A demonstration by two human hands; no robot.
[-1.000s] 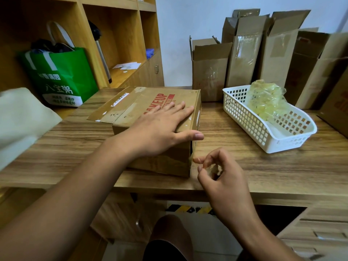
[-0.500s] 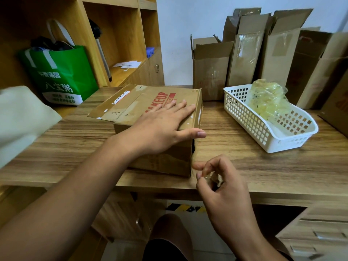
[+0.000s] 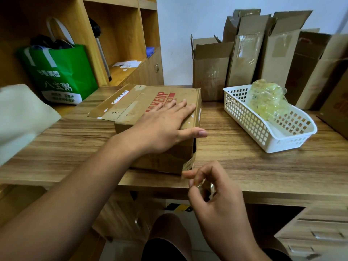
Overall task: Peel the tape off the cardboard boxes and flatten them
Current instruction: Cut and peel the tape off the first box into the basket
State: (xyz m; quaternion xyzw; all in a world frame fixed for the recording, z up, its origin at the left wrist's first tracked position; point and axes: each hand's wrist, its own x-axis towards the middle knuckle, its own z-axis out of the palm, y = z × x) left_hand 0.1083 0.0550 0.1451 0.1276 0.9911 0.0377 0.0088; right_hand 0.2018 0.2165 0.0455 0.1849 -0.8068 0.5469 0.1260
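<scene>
Here the cardboard box [image 3: 131, 108] sits near the front edge of the worktop [image 3: 244, 166]. Its brown top is printed in red and one long flap is folded out to the left, so it is partly open but not yet flattened. The left hand [image 3: 163, 129] lies on top with its fingers [image 3: 180, 108] straight and slightly spread and the thumb reaching past the right edge, apparently to pin the box down against a pull. At the near right corner a strip of clear tape [image 3: 189, 163] stands lifted from the cardboard, shiny and wrinkled. The right hand [image 3: 216, 200], just in front of that corner, pinches its loose end between thumb and curled forefinger. More tape may be bunched in that hand, though this is too small to tell. The box's front face looks scuffed and creased. To the right, well apart, a white basket [image 3: 250, 125] holds a wad of peeled tape [image 3: 267, 100], likely where this strip belongs. Flattened boxes [image 3: 244, 59] lean against the wall behind it.
</scene>
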